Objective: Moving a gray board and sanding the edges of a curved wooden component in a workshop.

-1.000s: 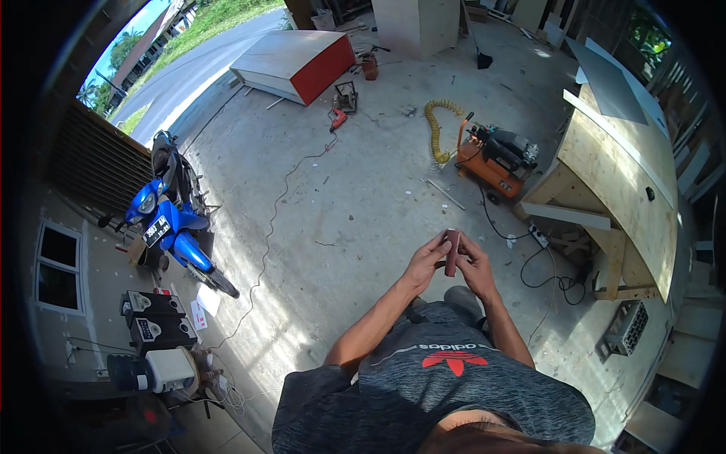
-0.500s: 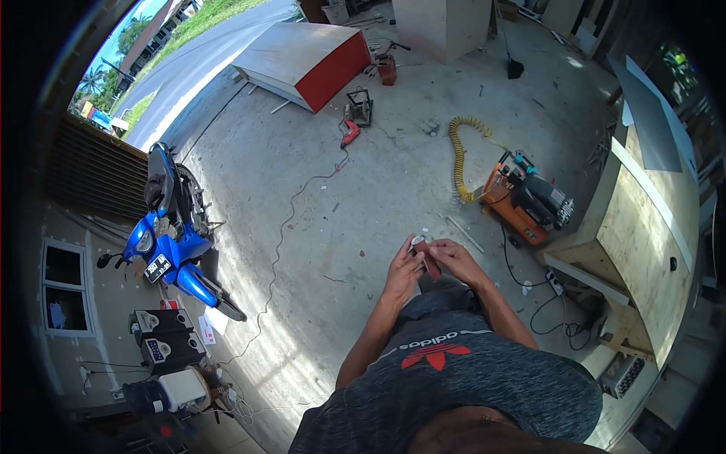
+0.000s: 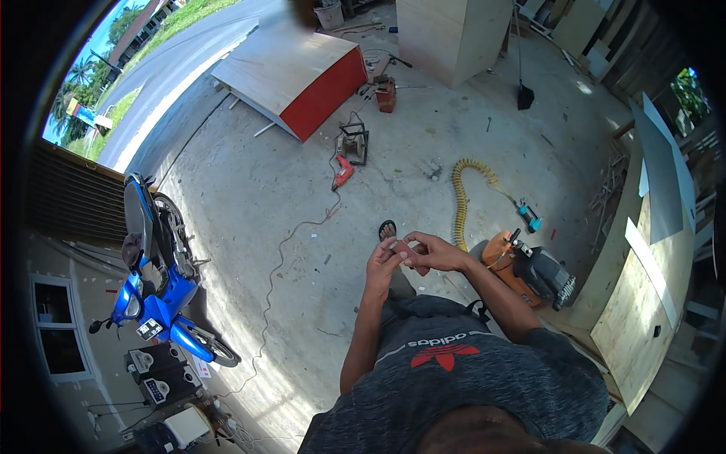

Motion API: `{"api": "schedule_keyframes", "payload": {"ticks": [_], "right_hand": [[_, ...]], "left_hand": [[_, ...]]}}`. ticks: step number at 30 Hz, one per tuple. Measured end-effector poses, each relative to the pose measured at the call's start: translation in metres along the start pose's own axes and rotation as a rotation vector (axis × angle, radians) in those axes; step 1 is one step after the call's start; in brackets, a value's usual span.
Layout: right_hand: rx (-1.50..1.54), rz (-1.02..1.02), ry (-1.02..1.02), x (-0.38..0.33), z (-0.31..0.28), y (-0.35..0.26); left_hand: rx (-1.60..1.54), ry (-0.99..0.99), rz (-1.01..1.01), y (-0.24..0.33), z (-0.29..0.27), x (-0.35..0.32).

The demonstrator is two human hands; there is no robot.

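Both my hands meet in front of my body, above the concrete floor (image 3: 333, 295). Between them is a small reddish-brown strip (image 3: 422, 270) that resembles folded sandpaper; fingers cover much of it. My left hand (image 3: 380, 266) pinches one end, with thumb and fingertips closed. From the other side, my right hand (image 3: 440, 253) grips the strip, its fingers bent over it and its wrist turned inward. Just beyond the hands, a sandalled foot (image 3: 387, 229) shows on the floor.
An orange air compressor (image 3: 514, 276) with a yellow coiled hose (image 3: 459, 198) and teal air tool (image 3: 531, 217) stands right, beside a plywood structure (image 3: 624, 318). Ahead lie a red drill (image 3: 343, 172) and a red-sided wooden cabinet (image 3: 321, 94). A blue motorbike (image 3: 162, 303) stands left.
The view has shifted, and a foot now shows beyond the hands. My right hand has come further over the strip, whose length was more exposed before. Both hands still hold it.
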State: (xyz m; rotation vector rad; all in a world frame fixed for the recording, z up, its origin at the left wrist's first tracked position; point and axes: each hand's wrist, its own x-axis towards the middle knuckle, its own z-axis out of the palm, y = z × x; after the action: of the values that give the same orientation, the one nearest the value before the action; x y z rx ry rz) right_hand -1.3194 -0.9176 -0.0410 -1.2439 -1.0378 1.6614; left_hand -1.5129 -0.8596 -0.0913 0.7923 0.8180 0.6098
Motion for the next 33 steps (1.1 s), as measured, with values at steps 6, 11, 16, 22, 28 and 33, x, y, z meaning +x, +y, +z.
{"api": "schedule_keyframes", "payload": {"ticks": [6, 11, 16, 22, 28, 33], "right_hand": [[-0.459, 0.319, 0.525, 0.041, -0.156, 0.117], [0.622, 0.457, 1.238, -0.063, -0.213, 0.225], [0.405, 0.843, 0.810, -0.062, -0.200, 0.206], [0.275, 0.099, 0.693, -0.042, -0.298, 0.374], [0.310, -0.001, 0.730, 0.148, -0.484, 0.221], [0.249, 0.555, 1.183, 0.205, -0.664, -0.015]], "left_hand": [[0.271, -0.002, -0.106, 0.017, -0.033, 0.161], [0.453, -0.091, -0.158, 0.121, -0.014, 0.302], [0.540, 0.047, -0.118, 0.136, -0.044, 0.438], [0.420, 0.411, -0.572, 0.055, -0.123, 0.527], [1.167, -0.004, -0.563, 0.025, -0.086, 0.555], [0.666, 0.173, -0.588, 0.009, -0.038, 0.642]]}}
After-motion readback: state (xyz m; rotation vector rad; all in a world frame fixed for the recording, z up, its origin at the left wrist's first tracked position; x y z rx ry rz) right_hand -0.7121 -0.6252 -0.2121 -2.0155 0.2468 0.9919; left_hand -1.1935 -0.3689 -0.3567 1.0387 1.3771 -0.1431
